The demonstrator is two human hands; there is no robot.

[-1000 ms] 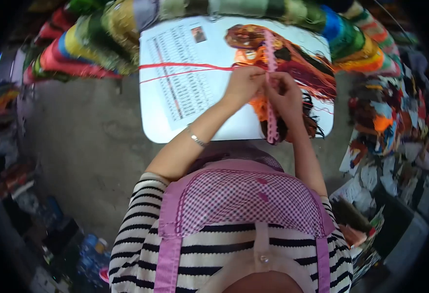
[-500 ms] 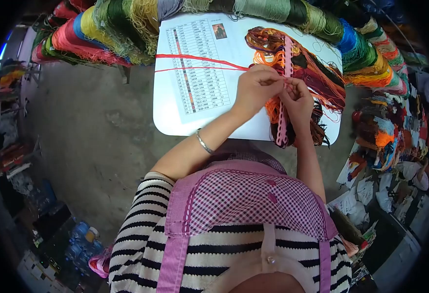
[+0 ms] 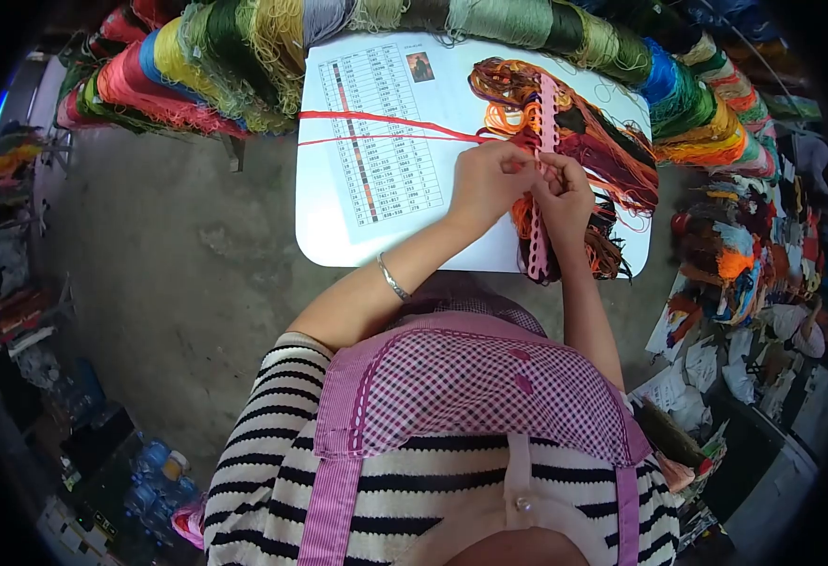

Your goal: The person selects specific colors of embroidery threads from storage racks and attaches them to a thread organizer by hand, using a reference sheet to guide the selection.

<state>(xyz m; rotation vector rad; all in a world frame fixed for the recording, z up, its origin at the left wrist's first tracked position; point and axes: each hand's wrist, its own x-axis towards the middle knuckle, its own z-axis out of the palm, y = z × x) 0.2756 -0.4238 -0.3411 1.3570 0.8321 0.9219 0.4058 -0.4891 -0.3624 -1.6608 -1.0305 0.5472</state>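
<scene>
A pink strip with a row of holes (image 3: 538, 247) lies lengthwise on the white board (image 3: 319, 231), with bundles of embroidery thread (image 3: 612, 151) in orange, brown, maroon and black fanning out from it. Red thread (image 3: 385, 120) stretches from the board's left edge to my fingers. My left hand (image 3: 489, 184) is closed in a pinch around the red thread, just left of the strip. My right hand (image 3: 567, 193) is also pinched, its fingertips meeting the left ones over the strip at the red thread. The exact spot between the fingertips is hidden.
A printed colour chart (image 3: 385, 141) with a small picture lies on the board's left part. Hanks of coloured thread (image 3: 489, 17) hang along a rail behind the board and curve down both sides. Plastic bottles (image 3: 159, 481) stand on the floor at lower left.
Both hands have shifted slightly, and their fingertips remain close together over the strip. The red thread still runs off to the left. The camera view has moved a little.
</scene>
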